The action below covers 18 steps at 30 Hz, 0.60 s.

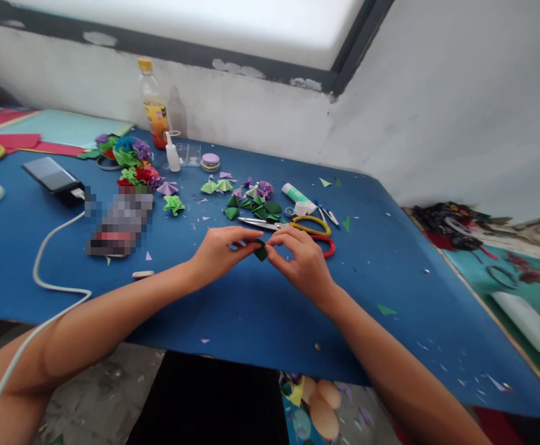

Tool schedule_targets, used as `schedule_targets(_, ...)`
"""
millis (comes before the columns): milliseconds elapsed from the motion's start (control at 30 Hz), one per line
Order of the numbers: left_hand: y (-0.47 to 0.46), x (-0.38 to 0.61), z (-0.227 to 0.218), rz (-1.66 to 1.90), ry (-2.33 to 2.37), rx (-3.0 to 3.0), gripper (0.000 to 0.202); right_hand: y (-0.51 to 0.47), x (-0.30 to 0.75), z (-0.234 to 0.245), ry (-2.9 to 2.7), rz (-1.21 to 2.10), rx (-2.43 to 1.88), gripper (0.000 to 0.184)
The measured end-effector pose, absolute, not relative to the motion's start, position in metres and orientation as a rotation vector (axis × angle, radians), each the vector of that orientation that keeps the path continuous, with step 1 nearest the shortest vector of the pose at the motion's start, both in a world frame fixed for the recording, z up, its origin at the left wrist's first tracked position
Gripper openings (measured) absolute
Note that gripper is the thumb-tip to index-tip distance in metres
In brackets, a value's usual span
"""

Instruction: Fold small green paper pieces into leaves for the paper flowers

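Note:
Between my fingertips is a small dark green folded paper piece (261,251). My left hand (221,252) pinches it from the left side, thumb against fingers. On the other side my right hand (300,259) has thumb and fingertips closed at its edge. Just beyond lie scissors with yellow and red handles (314,225), blades pointing left. Several dark green folded paper leaves (256,207) sit in a loose group behind the scissors, beside purple paper flowers (264,190). A glue stick (295,193) rests to their right, with its cap close by.
On the left are a phone (53,176) with a white cable (42,259), a blurred item (122,225) and paper flowers (128,154). A juice bottle (154,108) and a white squeeze bottle (172,154) stand near the wall. Paper scraps dot the blue table (261,321).

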<state>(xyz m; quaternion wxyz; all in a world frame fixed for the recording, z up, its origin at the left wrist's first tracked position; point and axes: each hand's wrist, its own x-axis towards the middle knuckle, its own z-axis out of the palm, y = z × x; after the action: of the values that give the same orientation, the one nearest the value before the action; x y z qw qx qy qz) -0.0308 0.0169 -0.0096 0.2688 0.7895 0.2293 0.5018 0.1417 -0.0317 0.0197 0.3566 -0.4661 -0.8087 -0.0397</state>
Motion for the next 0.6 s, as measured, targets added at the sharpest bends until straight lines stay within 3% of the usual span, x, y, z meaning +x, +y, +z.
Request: schedule_targets(600, 0.0169, -0.0335, -0.0135, 1.301, 0.626, 2.344, 0.018, -0.0341, 0.1377, 0.0177, -2.091, 0.001, -1.241, 0.009)
